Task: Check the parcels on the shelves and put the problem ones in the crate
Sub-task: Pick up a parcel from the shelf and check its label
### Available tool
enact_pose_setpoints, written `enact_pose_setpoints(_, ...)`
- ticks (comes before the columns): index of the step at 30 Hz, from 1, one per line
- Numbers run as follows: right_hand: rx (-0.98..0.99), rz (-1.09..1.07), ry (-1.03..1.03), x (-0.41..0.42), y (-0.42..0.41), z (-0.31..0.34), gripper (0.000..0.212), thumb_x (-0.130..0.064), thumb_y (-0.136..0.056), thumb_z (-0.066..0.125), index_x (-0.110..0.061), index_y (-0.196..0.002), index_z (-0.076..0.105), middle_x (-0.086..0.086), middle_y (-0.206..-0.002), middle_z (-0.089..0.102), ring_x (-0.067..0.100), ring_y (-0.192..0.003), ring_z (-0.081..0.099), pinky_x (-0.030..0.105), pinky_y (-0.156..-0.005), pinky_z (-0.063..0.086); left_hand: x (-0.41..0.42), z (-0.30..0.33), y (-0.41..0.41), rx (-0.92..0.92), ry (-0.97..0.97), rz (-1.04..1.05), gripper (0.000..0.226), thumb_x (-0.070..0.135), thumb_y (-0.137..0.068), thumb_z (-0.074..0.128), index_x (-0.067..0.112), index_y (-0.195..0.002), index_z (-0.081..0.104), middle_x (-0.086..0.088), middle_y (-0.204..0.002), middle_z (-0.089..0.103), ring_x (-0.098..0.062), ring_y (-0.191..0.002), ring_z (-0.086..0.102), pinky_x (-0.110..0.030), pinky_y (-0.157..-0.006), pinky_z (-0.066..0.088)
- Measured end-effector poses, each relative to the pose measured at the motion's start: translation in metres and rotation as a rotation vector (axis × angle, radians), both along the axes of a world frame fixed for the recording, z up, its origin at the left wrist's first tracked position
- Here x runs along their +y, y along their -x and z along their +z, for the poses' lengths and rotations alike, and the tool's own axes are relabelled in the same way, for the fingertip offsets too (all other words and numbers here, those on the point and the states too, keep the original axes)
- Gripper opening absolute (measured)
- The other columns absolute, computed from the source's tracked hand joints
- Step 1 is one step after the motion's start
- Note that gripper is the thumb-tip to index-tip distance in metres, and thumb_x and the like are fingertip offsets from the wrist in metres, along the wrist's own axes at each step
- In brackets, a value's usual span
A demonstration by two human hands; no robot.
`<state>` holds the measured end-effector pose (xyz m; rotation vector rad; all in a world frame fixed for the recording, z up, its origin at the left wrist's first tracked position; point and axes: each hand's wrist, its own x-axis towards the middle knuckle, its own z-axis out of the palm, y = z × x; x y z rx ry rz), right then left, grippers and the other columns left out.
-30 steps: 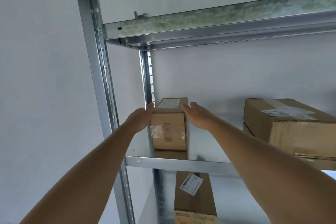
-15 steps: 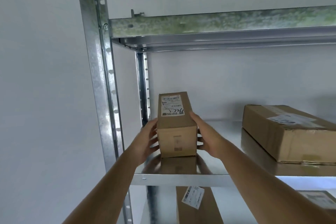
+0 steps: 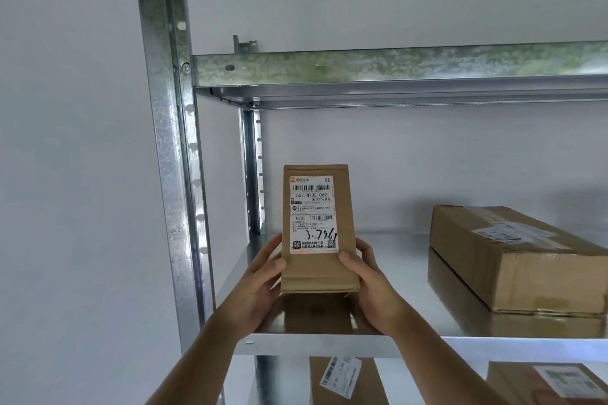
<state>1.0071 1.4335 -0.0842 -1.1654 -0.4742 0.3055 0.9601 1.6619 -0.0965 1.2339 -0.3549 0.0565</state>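
Observation:
A small brown cardboard parcel is tipped up above the left end of the metal shelf, its white shipping label with barcodes and handwritten digits facing me. My left hand grips its left side, thumb on the front face. On the right side my right hand grips it, thumb across the lower front. The crate is not in view.
A larger brown parcel with a label lies on the same shelf to the right. Two more labelled parcels sit on the shelf below. A steel upright stands at left, and another shelf runs overhead.
Both hands closed on the small parcel, drew it toward the shelf's front edge and tilted it up, so its label now faces me.

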Motion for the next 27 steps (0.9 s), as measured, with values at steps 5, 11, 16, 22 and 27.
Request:
enact_pose_setpoints(5, -0.021, 0.058, -0.006, -0.0016, -0.0005, -0.0019, 0.087, -0.036, -0.068, 0.085, -0.029, -0.141, 0.04, 0.01, -0.131, 0.07, 0.034, -0.119, 0.067, 0.047, -0.097, 0.053, 0.0019, -0.0026, 0.0002, -0.005, 0.014, -0.026, 0.092, 0.03, -0.081, 0.089, 0.029, -0.157, 0.039, -0.015, -0.155, 0.049, -0.04, -0.144, 0.046, -0.065, -0.121, 0.032)
enact_pose_setpoints(11, -0.012, 0.065, -0.019, -0.002, -0.0008, -0.0023, 0.091, -0.034, -0.063, 0.088, -0.029, -0.14, 0.04, 0.012, -0.133, 0.068, 0.036, -0.122, 0.065, 0.047, -0.094, 0.054, -0.0009, 0.0015, 0.0058, -0.018, 0.005, -0.05, 0.095, 0.03, -0.08, 0.089, 0.028, -0.158, 0.036, -0.013, -0.155, 0.05, -0.039, -0.143, 0.047, -0.062, -0.12, 0.035)
enact_pose_setpoints(16, -0.015, 0.07, -0.019, -0.0018, 0.0001, -0.002, 0.091, -0.035, -0.064, 0.087, -0.029, -0.141, 0.039, 0.011, -0.133, 0.068, 0.035, -0.123, 0.064, 0.047, -0.097, 0.053, -0.0005, 0.0013, 0.0053, -0.013, 0.027, -0.044, 0.097, 0.03, -0.077, 0.092, 0.029, -0.158, 0.038, -0.014, -0.155, 0.05, -0.04, -0.144, 0.044, -0.064, -0.121, 0.032)
enact_pose_setpoints(22, -0.029, 0.074, -0.007, -0.0005, 0.0019, -0.0011, 0.107, -0.047, -0.055, 0.098, -0.031, -0.142, 0.038, 0.01, -0.136, 0.066, 0.035, -0.125, 0.063, 0.046, -0.098, 0.054, -0.0008, 0.0016, 0.0046, -0.018, 0.037, -0.049, 0.093, 0.029, -0.08, 0.089, 0.029, -0.158, 0.038, -0.015, -0.157, 0.047, -0.041, -0.145, 0.043, -0.066, -0.121, 0.029)
enact_pose_setpoints(27, -0.028, -0.024, -0.018, -0.0011, 0.0049, 0.0005, 0.087, -0.063, -0.071, 0.085, -0.035, -0.142, 0.043, 0.005, -0.137, 0.065, 0.029, -0.126, 0.063, 0.044, -0.095, 0.056, -0.002, 0.002, 0.005, -0.04, 0.006, -0.024, 0.075, 0.021, -0.093, 0.072, 0.029, -0.16, 0.039, -0.016, -0.158, 0.046, -0.041, -0.147, 0.041, -0.066, -0.121, 0.029)
